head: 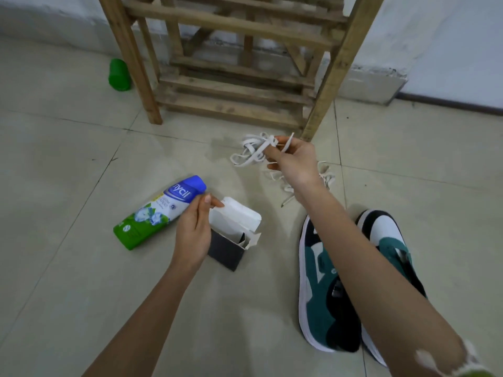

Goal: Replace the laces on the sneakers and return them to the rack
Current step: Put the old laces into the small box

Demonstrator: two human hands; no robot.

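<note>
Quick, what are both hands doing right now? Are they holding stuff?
Left hand: grips the small box by its open flap.
Right hand: pinches a bunch of white laces.

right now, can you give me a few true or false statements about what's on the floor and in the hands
1. The right hand grips a bundle of white laces. True.
2. The sneakers sit on the wooden rack. False: they lie on the floor tiles in front of it.
3. The small box held by the left hand has its flap open. True.
4. The powder bottle stands upright. False: it lies on its side on the floor.
5. The green cylinder is on the right of the rack. False: it is by the rack's left leg.
</note>
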